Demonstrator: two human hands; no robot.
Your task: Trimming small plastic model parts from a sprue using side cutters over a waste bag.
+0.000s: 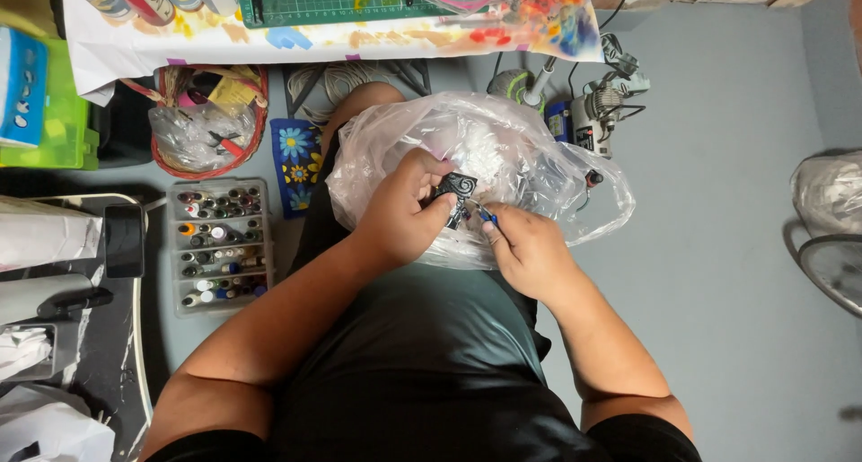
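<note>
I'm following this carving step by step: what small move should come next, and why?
Probably a short, light stroke of the blue-handled tool, since its tip sits at the small dark scrolled piece, which the left hand pinches over the clear plastic bag while the right hand grips the tool.

Clear plastic bag (539, 166), thin, crinkled and glossy, on the lap. Small black piece (456, 189) with raised scrollwork, slightly shiny, material not discernible. Shorts (422, 354) of dark, smooth cloth with a faint sheen. Transparent plastic box (220, 245) of small bottles. Woven basket (254, 130). Matt grey floor (718, 246).
</note>
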